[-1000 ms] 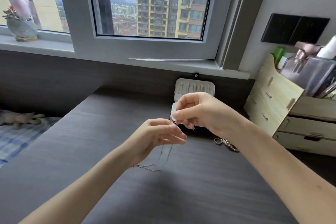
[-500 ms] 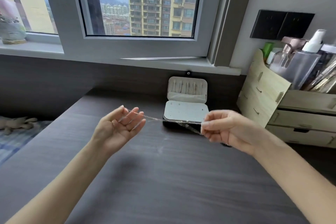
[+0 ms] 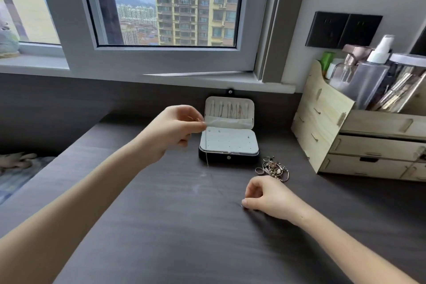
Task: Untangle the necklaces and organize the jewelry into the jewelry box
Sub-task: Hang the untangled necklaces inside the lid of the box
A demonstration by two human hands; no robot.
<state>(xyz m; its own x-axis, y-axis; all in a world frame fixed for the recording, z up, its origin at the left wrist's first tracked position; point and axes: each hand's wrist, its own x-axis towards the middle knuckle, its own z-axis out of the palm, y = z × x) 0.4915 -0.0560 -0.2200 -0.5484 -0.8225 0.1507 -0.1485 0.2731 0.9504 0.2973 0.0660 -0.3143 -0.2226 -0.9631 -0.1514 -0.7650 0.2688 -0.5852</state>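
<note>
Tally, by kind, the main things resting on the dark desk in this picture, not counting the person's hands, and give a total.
Open jewelry box: 1
Pile of tangled jewelry: 1
Wooden drawer organizer: 1
Total: 3

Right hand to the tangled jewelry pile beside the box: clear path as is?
Probably yes. The tangled pile of metal jewelry lies on the dark table just beyond the right hand, nothing between. But that hand seems to be pinching something small against the table, likely a chain end.
</note>
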